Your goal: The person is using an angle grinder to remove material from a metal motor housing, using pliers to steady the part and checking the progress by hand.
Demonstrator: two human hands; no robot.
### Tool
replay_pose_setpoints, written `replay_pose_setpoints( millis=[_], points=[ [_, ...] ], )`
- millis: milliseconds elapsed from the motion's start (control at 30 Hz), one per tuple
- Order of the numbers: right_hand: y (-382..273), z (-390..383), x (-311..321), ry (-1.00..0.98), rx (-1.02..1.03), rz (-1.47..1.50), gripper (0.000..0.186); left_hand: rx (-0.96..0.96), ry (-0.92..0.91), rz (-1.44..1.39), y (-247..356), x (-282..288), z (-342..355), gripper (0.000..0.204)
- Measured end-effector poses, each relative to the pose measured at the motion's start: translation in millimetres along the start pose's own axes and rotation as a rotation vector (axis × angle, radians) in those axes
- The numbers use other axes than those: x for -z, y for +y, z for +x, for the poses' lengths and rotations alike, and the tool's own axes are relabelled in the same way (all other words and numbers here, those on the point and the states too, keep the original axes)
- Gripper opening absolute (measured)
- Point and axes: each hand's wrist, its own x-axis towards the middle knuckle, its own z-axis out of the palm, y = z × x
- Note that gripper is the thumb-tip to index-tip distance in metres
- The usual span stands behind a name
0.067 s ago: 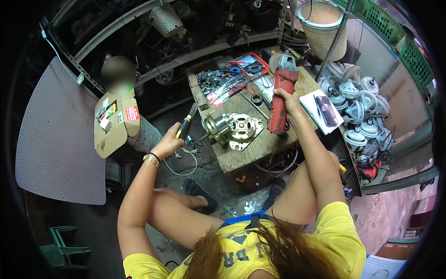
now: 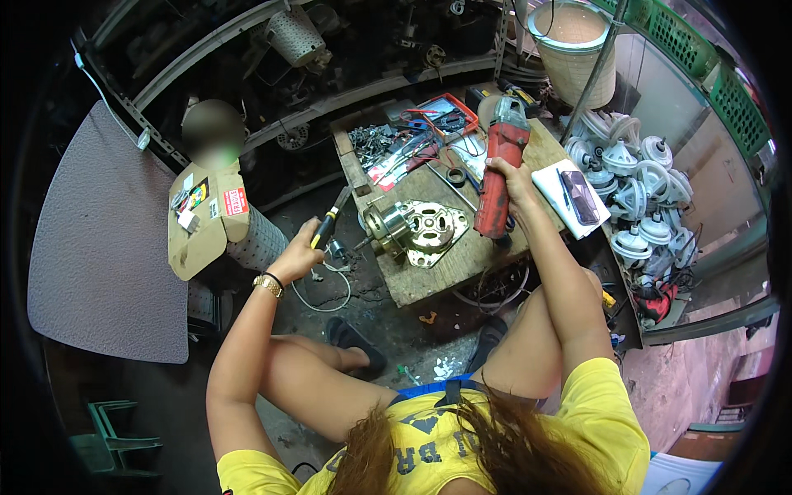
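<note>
In my left hand (image 2: 299, 254) is a chisel (image 2: 328, 223) with a black and yellow handle, its flat grey blade pointing up and away. The blade is apart from the bench's left edge. My right hand (image 2: 513, 183) grips a red angle grinder (image 2: 505, 144) by its body, with the grey head at the far end. The grinder is held upright over the right part of the wooden bench (image 2: 412, 285). Between the hands, an opened electric motor (image 2: 394, 227) lies on the bench, with a slotted, brass-coloured end plate (image 2: 433, 231) beside its round body.
Loose screws (image 2: 375, 144), a red tray (image 2: 450, 114) and a tape roll (image 2: 455, 176) sit at the bench's back. A phone (image 2: 580, 198) rests on white cloth. White pulley-like parts (image 2: 639, 181) pile up at right. A cardboard box (image 2: 206, 223) stands at left.
My left hand and the chisel have shifted slightly to the left. The right hand, grinder and motor look unmoved.
</note>
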Motion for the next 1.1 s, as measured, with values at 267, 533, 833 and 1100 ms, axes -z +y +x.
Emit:
replay_pose_setpoints(
  millis=[267,533,833,1100],
  points=[
    [-3,-3,18,0.014,0.031,0.027,0.040,0.021,-0.238,-1.535,16,24,-5,0.040],
    [-6,-15,20,0.030,0.010,0.001,0.039,-0.288,-0.305,-1.975,112,28,8,0.031],
    [-9,-17,27,0.034,-0.005,0.029,0.040,0.087,-0.240,-1.758,82,34,-4,0.028],
    [-2,-14,28,0.039,0.010,-0.032,0.040,0.251,-0.330,-0.534,13,28,16,0.074]
  ],
)
